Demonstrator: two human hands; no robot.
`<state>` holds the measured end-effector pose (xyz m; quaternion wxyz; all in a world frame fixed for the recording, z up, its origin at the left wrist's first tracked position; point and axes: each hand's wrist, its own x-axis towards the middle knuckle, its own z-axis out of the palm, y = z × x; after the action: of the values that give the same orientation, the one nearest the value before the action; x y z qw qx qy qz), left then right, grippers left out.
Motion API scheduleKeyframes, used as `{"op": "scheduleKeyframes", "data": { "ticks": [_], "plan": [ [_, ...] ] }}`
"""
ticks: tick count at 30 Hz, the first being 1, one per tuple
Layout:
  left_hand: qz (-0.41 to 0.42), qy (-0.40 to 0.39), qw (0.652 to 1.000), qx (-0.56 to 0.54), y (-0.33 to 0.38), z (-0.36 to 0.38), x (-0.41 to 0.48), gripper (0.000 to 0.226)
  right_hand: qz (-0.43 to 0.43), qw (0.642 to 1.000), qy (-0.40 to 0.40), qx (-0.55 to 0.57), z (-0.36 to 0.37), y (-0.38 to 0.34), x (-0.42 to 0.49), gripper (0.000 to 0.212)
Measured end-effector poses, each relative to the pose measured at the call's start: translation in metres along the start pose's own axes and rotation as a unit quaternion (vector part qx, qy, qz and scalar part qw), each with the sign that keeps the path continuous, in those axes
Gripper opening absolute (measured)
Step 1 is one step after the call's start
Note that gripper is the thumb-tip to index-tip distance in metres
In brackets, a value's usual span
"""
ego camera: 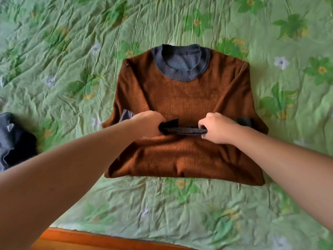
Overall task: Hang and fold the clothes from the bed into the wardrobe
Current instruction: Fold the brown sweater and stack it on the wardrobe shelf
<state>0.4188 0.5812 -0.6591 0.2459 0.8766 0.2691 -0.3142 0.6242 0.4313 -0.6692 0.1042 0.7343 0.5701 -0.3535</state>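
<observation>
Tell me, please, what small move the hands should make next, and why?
Probably lay the grey hem flat on the brown sweater and release: left hand and right hand both grip it, folded up halfway toward the collar, with both sleeves already folded in.

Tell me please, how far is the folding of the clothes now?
Done: the brown sweater lies on the bed with its sleeves folded in. In hand: the left hand and right hand grip its grey hem, brought up to the middle. Left: finish this fold, then the dark garment at the left edge, then storing both.
</observation>
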Motion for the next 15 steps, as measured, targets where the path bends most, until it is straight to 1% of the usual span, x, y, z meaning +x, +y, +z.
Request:
{"op": "scheduleKeyframes", "data": {
  "ticks": [2,3,5,6,7,9,10,12,15],
  "plan": [
    [0.033,0.024,0.999,0.018,-0.007,0.006,-0.007,0.016,-0.007,1.000,0.012,0.016,0.005,0.005,-0.004,0.022],
    [0.045,0.028,0.998,0.024,-0.011,0.009,-0.009,0.020,-0.001,0.999,0.003,0.040,0.005,0.006,-0.004,0.025],
    [0.063,0.045,0.996,0.039,-0.019,0.014,-0.009,0.025,0.014,0.997,-0.041,0.061,0.001,0.007,0.000,0.029],
    [0.072,0.058,0.995,0.047,-0.022,0.017,-0.007,0.025,0.010,0.997,-0.062,0.048,0.000,0.007,0.004,0.030],
    [0.081,0.069,0.993,0.053,-0.024,0.018,-0.005,0.023,0.002,0.997,-0.074,0.032,-0.001,0.007,0.007,0.027],
    [0.092,0.082,0.991,0.054,-0.027,0.016,-0.003,0.020,-0.012,0.997,-0.077,0.006,-0.007,0.009,0.010,0.009],
    [0.095,0.088,0.991,0.045,-0.028,0.011,-0.002,0.019,-0.016,0.997,-0.078,0.004,-0.014,0.011,0.012,0.011],
    [0.105,0.111,0.988,0.024,-0.032,-0.006,0.002,0.019,-0.024,0.997,-0.077,0.001,-0.036,0.015,0.015,0.025],
    [0.113,0.141,0.983,0.025,-0.038,-0.049,0.015,0.018,-0.039,0.998,-0.057,-0.003,-0.085,0.021,0.026,0.027]
  ]
}}
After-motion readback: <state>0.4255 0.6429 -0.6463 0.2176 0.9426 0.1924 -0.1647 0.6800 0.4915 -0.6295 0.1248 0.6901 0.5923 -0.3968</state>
